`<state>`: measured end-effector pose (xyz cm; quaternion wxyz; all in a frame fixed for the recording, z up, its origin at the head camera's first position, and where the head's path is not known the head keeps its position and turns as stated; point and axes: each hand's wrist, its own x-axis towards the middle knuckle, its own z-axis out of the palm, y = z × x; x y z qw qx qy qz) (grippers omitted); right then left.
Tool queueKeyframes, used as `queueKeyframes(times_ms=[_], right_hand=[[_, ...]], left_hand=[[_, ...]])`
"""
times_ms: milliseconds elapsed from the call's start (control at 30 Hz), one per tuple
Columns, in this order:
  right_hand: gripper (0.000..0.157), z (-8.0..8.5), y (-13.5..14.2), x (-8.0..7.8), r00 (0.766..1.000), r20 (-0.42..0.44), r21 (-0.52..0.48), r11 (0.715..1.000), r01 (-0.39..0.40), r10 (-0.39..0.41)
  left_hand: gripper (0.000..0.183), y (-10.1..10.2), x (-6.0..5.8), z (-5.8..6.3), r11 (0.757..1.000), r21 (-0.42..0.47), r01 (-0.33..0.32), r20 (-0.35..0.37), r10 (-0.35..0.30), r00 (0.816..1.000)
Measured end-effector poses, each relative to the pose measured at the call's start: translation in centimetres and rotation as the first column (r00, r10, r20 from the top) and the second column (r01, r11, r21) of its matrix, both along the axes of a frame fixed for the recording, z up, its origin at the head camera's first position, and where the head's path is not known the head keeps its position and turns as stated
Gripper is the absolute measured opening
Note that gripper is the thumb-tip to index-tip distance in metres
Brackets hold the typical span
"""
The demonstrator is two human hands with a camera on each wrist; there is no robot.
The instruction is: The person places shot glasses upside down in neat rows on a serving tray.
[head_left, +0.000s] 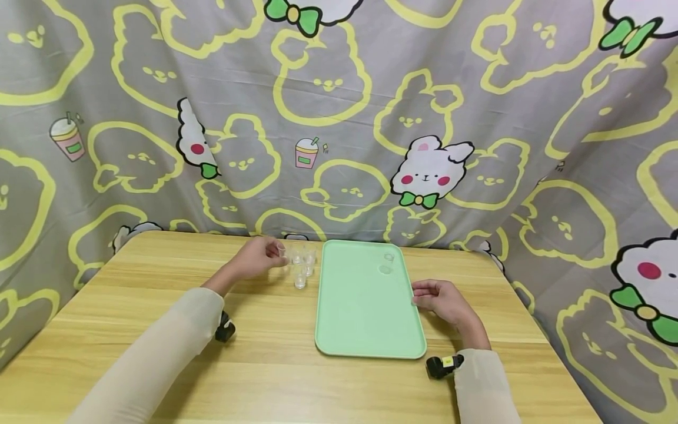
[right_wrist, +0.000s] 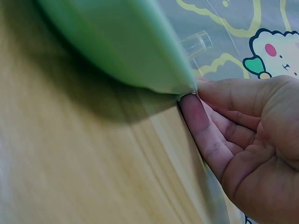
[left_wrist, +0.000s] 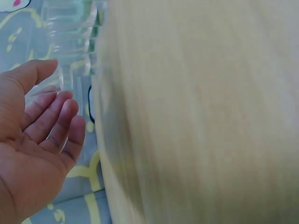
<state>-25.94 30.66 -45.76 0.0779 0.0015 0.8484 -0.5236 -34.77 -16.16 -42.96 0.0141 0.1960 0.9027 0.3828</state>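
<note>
My left hand (head_left: 258, 258) pinches a small clear shot glass (left_wrist: 66, 77) between thumb and fingers, at the left side of a cluster of similar glasses (head_left: 300, 279). The cluster stands close to the left edge of a light green rectangular tray (head_left: 365, 312). A single clear glass (head_left: 388, 263) stands on the tray near its far right corner, and it also shows past the tray's rim in the right wrist view. With thumb and fingers, my right hand (head_left: 442, 301) grips the tray's right rim (right_wrist: 180, 70).
The wooden table (head_left: 254, 365) ends at a grey curtain (head_left: 349, 147) printed with yellow outlines and cartoon animals. A black wrist camera (head_left: 225, 327) sits below my left sleeve, another camera (head_left: 442, 366) beside my right sleeve.
</note>
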Motion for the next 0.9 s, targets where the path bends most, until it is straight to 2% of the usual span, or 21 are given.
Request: queueKeyframes(times_ms=[467, 700, 900], right_hand=[[0.039, 0.3, 0.0, 0.1, 1.000, -0.014, 0.006, 1.000, -0.007, 0.007], [0.039, 0.4, 0.0, 0.1, 1.000, -0.015, 0.000, 1.000, -0.010, 0.010], [0.039, 0.5, -0.1, 0.2, 1.000, -0.014, -0.005, 1.000, -0.009, 0.009]], left_hand=[[0.031, -0.5, -0.7, 2.1, 0.995, 0.084, -0.050, -0.018, 0.052, 0.998], [0.035, 0.2, -0.9, 3.1, 0.980, 0.187, -0.069, -0.014, 0.073, 0.997], [0.035, 1.2, -1.0, 3.5, 0.965, 0.251, -0.070, -0.067, 0.089, 0.994]])
